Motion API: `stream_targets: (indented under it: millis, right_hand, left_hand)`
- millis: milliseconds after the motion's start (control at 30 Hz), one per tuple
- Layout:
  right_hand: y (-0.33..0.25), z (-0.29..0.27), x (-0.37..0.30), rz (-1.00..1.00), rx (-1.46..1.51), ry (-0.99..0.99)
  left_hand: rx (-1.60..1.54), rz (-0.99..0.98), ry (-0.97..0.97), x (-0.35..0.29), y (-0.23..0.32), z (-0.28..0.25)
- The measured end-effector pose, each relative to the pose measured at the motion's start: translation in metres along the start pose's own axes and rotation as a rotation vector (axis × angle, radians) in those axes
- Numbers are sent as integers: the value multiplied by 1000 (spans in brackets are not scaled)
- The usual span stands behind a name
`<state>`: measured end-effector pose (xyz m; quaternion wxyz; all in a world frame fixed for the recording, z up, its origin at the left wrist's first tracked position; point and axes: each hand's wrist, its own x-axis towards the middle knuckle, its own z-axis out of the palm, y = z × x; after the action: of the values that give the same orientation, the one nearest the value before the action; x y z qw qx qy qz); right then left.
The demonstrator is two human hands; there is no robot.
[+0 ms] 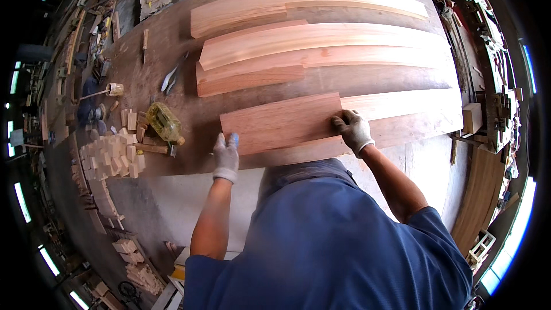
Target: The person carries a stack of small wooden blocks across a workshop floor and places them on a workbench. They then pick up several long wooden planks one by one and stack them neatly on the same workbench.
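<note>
A short reddish wooden board (281, 123) lies near the table's front edge, with a long pale board (407, 102) running on from it to the right. At the short board's left end, my gloved left hand (226, 159) holds the near corner between thumb and fingers. My gloved right hand (354, 131) grips its right end, fingers bent over the edge; the undersides of both grips are hidden. Farther back lie another long board (321, 35) with reddish pieces beside it, and a long plank (310, 0) at the far side.
On the wide brown table (138, 69), a yellowish clear plastic bottle (165, 122) lies at left beside a heap of small wood blocks (112, 152). A cup with a stick (114, 89) is farther left. Cluttered shelving (493, 51) stands along the right.
</note>
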<state>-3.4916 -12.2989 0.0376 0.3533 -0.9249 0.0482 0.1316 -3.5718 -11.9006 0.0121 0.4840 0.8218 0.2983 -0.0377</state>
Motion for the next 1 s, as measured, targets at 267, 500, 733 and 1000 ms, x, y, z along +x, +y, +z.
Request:
stream_targets:
  millis: [267, 500, 733, 1000]
  right_hand:
    - [12, -13, -49, 36, -33, -136]
    - [29, -4, -62, 385, 376, -220]
    - [-9, -34, -55, 255, 201, -337]
    - [27, -48, 6, -393, -532, -82]
  left_hand:
    - [-35, -86, -69, -41, -18, -17]
    - [-145, -126, -73, -39, -16, -18]
    - [-163, -237, -37, -36, -40, -34]
    - [-666, -498, -173, -46, -113, -104]
